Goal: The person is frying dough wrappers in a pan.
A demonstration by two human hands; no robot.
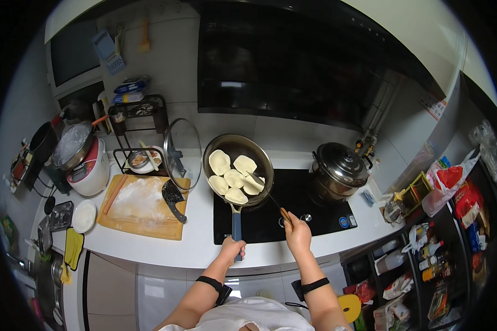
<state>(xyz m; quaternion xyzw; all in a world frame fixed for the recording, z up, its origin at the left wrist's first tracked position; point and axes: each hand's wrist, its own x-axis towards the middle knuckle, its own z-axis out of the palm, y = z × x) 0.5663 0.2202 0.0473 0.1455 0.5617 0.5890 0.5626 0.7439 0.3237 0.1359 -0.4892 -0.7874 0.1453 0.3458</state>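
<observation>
My left hand (232, 249) is closed around the blue-grey handle of a frying pan (254, 145), which sits at the left part of the black cooktop (290, 194). Several pale flat dough rounds (234, 178) lie in the pan, some touching. In my right hand (297, 233) is the wooden handle of a spatula (284, 214). Its metal blade reaches into the pan and meets the dough round (254, 187) at the right, partly covering it. Whether the blade is under or over that round's edge is hard to tell.
Right of the pan stands a lidded steel pot (340, 171). On the left are a floured wooden board (145, 202) with a rolling pin (115, 193) and a cleaver (174, 200). A glass lid (183, 155) leans upright beside the pan. A rice cooker (92, 176) stands farther left.
</observation>
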